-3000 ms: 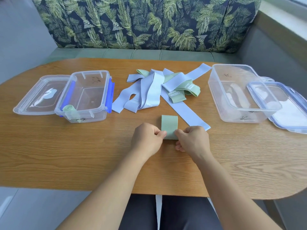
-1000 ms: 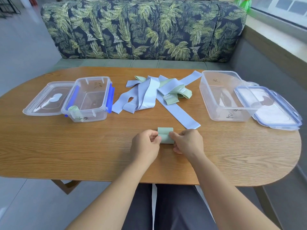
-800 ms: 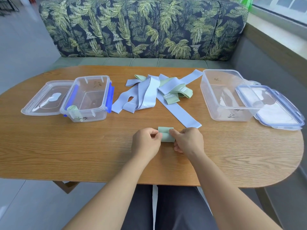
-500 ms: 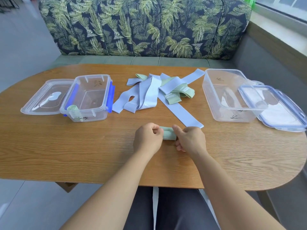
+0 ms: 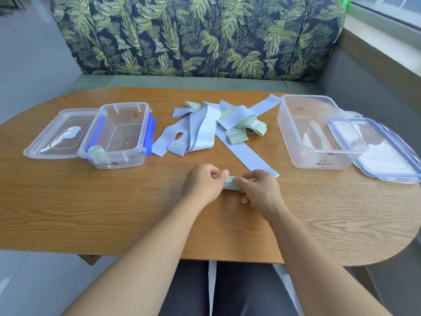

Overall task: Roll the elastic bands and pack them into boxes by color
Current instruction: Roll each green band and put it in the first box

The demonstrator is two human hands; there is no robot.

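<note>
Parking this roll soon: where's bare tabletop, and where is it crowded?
Bare wood lies in front of the left box, left of the left hand, and in front of the right box, right of the right hand. The band pile crowds the middle between the boxes.

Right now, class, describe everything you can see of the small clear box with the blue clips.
The small clear box is see-through plastic, rectangular with rounded corners, open on top, with blue clips folded down at both sides. It stands upright on the wooden table. One rolled green band stands in its near left corner, and dark scribbles mark its walls. A clear lid lies close at its left.
</note>
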